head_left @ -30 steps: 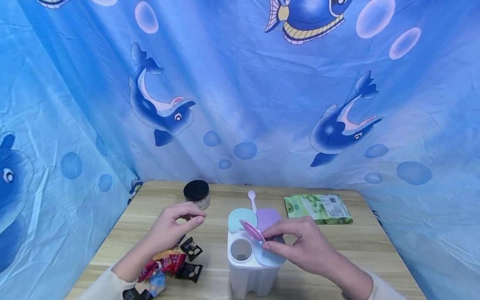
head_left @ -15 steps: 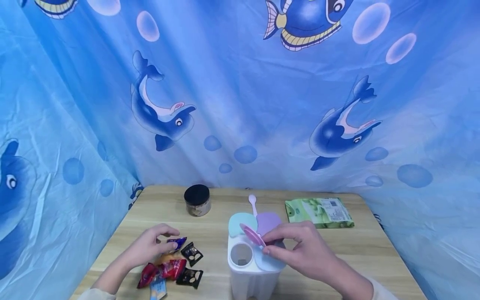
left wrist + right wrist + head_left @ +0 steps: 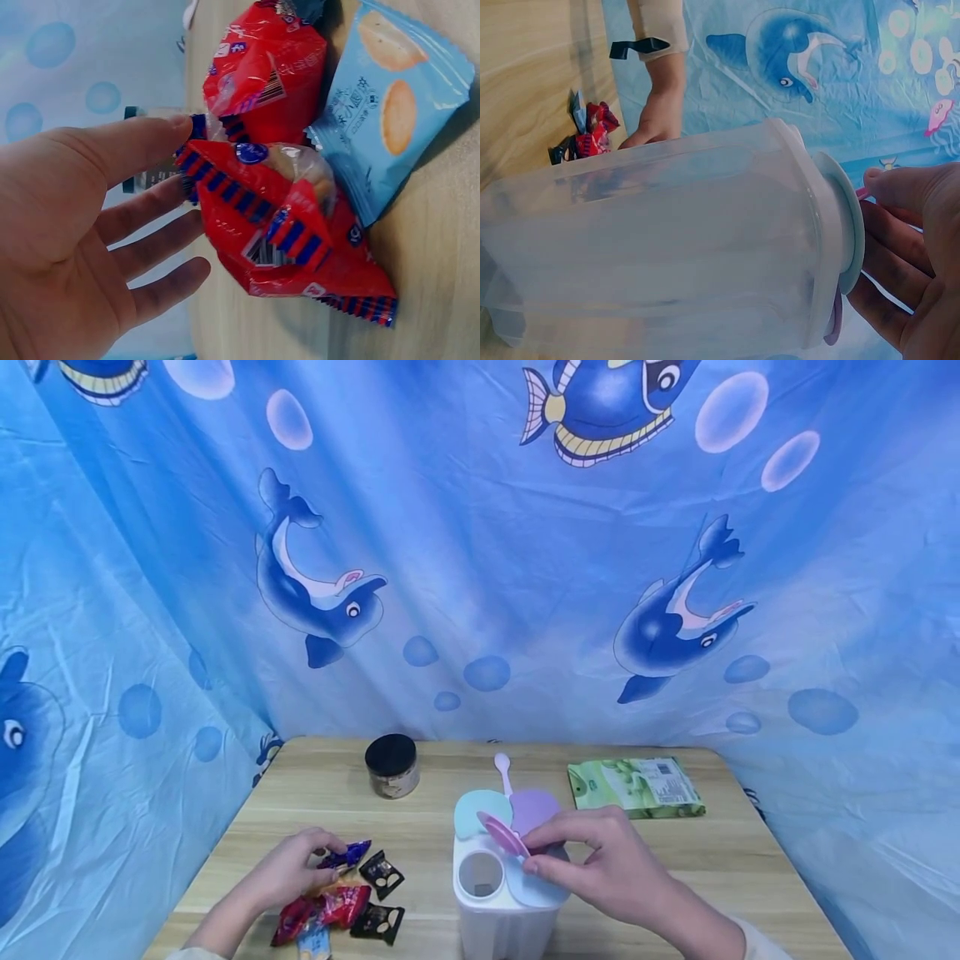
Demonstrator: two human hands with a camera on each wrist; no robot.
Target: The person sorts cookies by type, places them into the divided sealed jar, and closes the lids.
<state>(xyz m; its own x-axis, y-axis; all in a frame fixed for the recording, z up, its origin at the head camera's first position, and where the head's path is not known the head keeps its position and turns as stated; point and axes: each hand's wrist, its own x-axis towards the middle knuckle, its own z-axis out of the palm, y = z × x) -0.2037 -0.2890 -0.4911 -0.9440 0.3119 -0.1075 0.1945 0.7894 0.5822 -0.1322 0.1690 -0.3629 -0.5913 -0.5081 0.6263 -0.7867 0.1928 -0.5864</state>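
Woodgrain tabletop (image 3: 712,860), dolphin curtain (image 3: 465,568), left fingers (image 3: 322,840) pinching blue wrapper (image 3: 354,853) (right fingers (image 3: 558,830) gripping pink lid (image 3: 501,834))

Pink lid (image 3: 502,836) tilted open atop white canister (image 3: 487,931), dark-blue packet (image 3: 354,853) near red packets (image 3: 347,906)

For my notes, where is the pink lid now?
In the head view, at lower centre, the pink lid is tilted beside the round hole of the white container, pinched by the right hand.

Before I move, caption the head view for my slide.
Right hand with fingers pinching a tilted pink lid over a white container; left hand on a dark-blue packet.
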